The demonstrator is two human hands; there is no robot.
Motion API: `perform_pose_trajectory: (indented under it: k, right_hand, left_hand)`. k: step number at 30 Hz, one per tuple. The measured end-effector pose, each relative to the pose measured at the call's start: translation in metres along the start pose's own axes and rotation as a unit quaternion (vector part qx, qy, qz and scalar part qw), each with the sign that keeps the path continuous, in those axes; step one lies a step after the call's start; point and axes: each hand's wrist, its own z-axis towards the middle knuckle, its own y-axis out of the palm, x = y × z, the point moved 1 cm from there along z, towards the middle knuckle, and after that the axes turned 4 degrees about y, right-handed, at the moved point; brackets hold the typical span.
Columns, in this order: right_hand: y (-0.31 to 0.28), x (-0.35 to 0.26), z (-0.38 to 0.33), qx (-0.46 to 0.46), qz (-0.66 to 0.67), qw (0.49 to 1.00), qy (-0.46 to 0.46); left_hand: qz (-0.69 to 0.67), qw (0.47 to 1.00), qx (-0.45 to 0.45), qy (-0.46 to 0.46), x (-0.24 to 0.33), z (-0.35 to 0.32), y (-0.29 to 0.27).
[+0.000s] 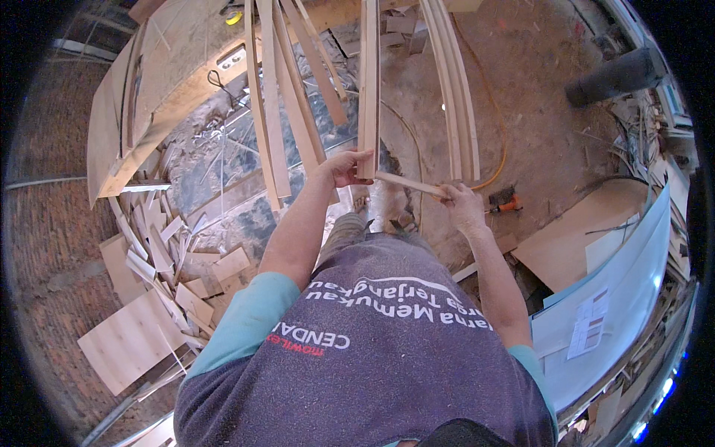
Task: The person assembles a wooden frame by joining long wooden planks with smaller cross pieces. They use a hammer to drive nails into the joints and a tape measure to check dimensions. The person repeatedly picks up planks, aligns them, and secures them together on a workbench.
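Observation:
My left hand (348, 168) is closed round the near end of a long wooden batten (368, 97) that runs away from me. In my right hand (463, 205) is a short thin wooden strip (411, 183), pinched at its right end. The strip's left end meets or nearly meets the batten's end beside my left fingers; whether they touch I cannot tell. Left of the batten, several loose wooden strips (296, 104) point toward me. To the right lies another set of long battens (454, 97), its near end just beyond my right hand.
A wooden workbench (149, 123) stands at far left, with a yellow tape measure (234, 18) on top. Scrap wood (190, 298) is heaped at left. An orange cable (500, 141) and an orange tool (508, 204) lie on the floor. White sheeting (596, 313) curves at right, near a dark cylinder (614, 77).

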Motion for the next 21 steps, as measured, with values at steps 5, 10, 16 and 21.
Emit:
perform_pose_trajectory:
  k: [5,10,16,21]
  right_hand:
    - [-0.032,-0.026,0.005,0.009,-0.090,0.995,-0.039]
    - [-0.050,-0.045,0.021,-0.008,-0.127,0.989,-0.069]
    - [-0.071,-0.060,0.040,-0.049,-0.159,0.984,-0.060]
    - [-0.063,-0.052,0.046,-0.041,-0.177,0.981,-0.068]
  left_hand:
    - [-0.007,0.999,-0.035,0.002,0.000,0.001,-0.010]
    - [-0.009,0.999,-0.040,0.002,-0.001,0.005,-0.014]
    - [-0.016,0.999,-0.049,0.000,0.000,0.006,-0.016]
    - [-0.028,0.998,-0.055,-0.002,-0.004,0.008,-0.017]
